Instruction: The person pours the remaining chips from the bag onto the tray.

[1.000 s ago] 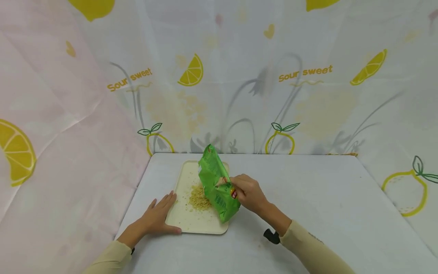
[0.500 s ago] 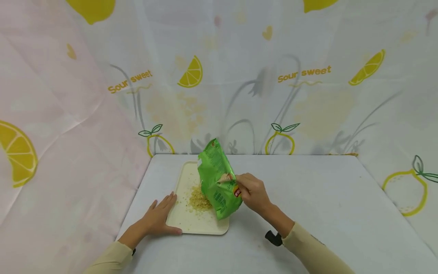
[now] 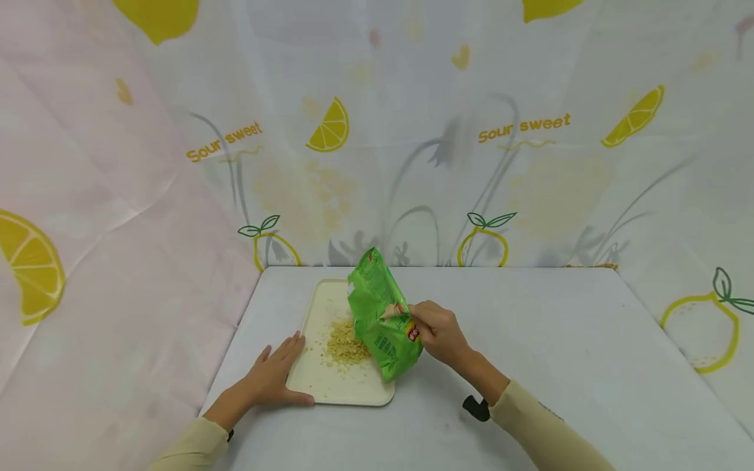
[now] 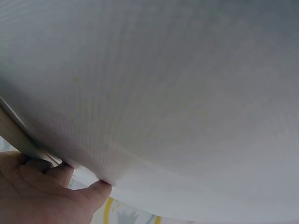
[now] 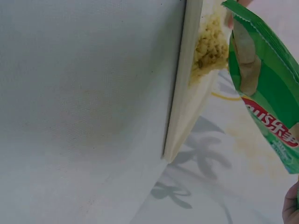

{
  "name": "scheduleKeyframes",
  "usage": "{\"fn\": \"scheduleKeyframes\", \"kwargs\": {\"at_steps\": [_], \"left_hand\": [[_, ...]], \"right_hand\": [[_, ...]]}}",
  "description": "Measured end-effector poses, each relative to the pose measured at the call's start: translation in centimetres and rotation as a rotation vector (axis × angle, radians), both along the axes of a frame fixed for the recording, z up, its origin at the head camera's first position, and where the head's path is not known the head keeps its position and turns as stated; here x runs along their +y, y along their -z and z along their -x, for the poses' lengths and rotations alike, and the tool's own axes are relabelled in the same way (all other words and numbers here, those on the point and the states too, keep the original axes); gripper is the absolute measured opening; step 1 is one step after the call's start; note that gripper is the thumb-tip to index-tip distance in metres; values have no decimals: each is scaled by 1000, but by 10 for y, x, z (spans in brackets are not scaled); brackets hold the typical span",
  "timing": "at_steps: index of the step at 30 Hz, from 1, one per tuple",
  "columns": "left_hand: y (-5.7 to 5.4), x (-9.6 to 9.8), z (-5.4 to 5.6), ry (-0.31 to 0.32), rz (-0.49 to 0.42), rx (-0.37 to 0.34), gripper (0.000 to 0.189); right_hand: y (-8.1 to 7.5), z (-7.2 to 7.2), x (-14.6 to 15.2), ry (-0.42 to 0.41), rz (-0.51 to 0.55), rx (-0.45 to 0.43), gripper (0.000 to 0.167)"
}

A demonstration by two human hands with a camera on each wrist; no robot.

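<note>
Right hand grips the bag, shifted slightly rightward, exposing more crumbs on the tray left of it. Left hand touches tray edge, thumb apart. Bag's contents cannot be confirmed.

So the right hand is sitting a bit farther right than a second ago, and the green bag is going along with it. The bag's red logo is facing the head camera more squarely now. Its top end is dipping again after being higher half a second back. Oh, and the bag's now hiding the far right corner of the tray, which was peeking out earlier.
</note>
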State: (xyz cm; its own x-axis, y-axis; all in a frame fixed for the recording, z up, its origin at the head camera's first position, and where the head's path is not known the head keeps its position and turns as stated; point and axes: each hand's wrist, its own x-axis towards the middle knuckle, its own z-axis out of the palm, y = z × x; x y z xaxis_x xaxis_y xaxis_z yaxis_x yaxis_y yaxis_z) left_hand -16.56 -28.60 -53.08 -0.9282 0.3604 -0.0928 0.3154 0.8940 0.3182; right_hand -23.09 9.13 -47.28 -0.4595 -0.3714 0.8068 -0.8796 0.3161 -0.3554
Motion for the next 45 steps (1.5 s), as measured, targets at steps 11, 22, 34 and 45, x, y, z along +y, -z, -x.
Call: {"fn": "scheduleKeyframes", "kwargs": {"at_steps": [11,22,34,45], "left_hand": [[-3,-1,1,5,6,-13,132],[-3,1,-1,-5,12,-21,132],[1,3,0,9,-5,-18,132],[0,1,1,-12,11,-23,133]], "right_hand": [[-3,-5,-9,14,94,28,30],[-2,-8,-10,52,100,45,30],[0,-8,-15,92,43,0,29],[-11,-7,-18,107,67,1,27]]}}
